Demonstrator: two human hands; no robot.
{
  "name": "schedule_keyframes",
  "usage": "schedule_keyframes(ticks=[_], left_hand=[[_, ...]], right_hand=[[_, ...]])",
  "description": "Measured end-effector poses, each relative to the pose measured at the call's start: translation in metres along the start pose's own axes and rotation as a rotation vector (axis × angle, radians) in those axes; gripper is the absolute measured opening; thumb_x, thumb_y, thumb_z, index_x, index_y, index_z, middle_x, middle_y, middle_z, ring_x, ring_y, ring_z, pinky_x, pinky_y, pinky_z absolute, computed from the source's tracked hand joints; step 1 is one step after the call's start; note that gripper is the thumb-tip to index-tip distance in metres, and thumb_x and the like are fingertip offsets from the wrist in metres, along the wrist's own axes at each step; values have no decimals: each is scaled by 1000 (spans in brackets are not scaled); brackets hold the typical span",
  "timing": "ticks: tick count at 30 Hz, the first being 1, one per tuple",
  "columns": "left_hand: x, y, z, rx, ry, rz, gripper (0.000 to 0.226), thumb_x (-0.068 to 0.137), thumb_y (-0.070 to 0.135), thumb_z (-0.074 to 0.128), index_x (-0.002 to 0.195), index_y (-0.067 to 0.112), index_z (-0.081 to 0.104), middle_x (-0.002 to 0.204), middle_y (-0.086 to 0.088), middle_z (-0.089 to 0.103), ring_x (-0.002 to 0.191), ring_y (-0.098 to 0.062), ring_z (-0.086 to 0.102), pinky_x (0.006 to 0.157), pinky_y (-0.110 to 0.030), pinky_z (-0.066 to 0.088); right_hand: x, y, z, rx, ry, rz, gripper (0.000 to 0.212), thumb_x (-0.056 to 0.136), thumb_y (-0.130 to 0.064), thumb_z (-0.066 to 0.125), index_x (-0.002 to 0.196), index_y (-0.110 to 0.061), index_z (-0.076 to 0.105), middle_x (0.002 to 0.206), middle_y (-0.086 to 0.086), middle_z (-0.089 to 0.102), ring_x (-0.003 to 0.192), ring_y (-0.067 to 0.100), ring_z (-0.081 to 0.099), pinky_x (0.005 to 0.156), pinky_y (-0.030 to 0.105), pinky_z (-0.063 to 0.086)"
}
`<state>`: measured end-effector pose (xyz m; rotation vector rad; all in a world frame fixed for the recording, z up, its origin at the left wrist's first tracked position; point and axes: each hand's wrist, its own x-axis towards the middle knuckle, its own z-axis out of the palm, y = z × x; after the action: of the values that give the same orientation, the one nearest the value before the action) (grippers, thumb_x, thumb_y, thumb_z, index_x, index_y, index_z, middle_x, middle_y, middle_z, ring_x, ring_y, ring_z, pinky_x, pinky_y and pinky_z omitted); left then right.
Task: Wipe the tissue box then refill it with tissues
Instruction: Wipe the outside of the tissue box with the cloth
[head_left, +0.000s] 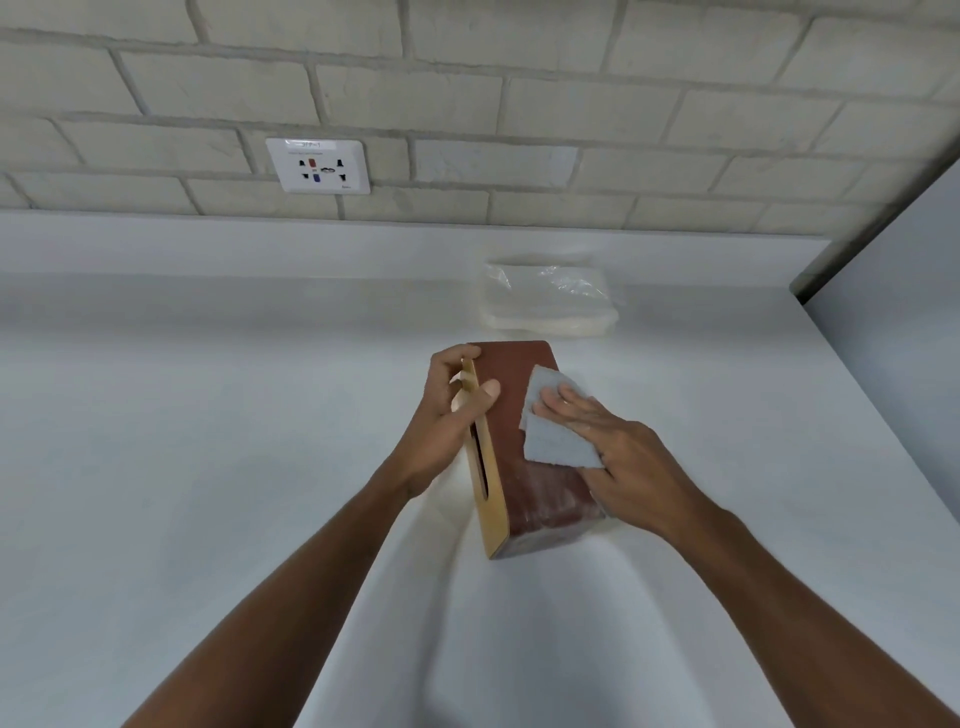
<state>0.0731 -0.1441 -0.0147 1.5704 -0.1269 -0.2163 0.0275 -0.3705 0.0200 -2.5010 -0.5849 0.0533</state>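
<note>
Brown tissue box (511, 400) lies on its side on the white worktop (208, 441); left hand (447, 415) has its grip curled round the wooden lid edge, right hand (628, 467) presses a grey cloth (550, 441) flat-fingered on top

The white smooth table (208, 415) is wide and plain, and at the back it meets a low white upstand, while its right edge runs diagonally toward the near side. Around the middle of it lies a brown rectangular tissue box (519, 395) turned on its long side, so that its pale wooden lid with the narrow slot faces to the left. Behind this box, apart from it and near the back, a flat pack of white tissues in clear plastic wrap (550, 301) lies on the surface.
</note>
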Motion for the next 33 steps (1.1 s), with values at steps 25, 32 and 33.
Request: schedule_keyframes(ticks=[25, 32, 33], left_hand=[[14, -9, -3, -2, -43, -108, 69, 85, 62, 65, 147, 63, 34, 150, -16, 46, 146, -31, 42, 123, -55, 31], [11, -6, 4, -10, -14, -50, 58, 89, 51, 61, 142, 61, 40, 141, -7, 55, 132, -17, 57, 116, -43, 45], [11, -5, 5, -10, -16, -46, 58, 90, 48, 61, 143, 58, 40, 140, -7, 56, 129, -16, 59, 113, -38, 48]], right_hand=[[-6, -19, 3, -148, -59, -93, 74, 76, -12, 54, 144, -35, 37, 149, -19, 32, 140, -11, 16, 119, 24, 12], [-18, -14, 7, -113, -26, -123, 66, 78, -20, 41, 144, -26, 41, 148, -15, 37, 141, -3, 25, 119, 28, 16], [-14, -10, 5, -53, 44, -43, 63, 80, -23, 39, 143, -28, 42, 146, -17, 38, 139, -6, 26, 119, 30, 19]])
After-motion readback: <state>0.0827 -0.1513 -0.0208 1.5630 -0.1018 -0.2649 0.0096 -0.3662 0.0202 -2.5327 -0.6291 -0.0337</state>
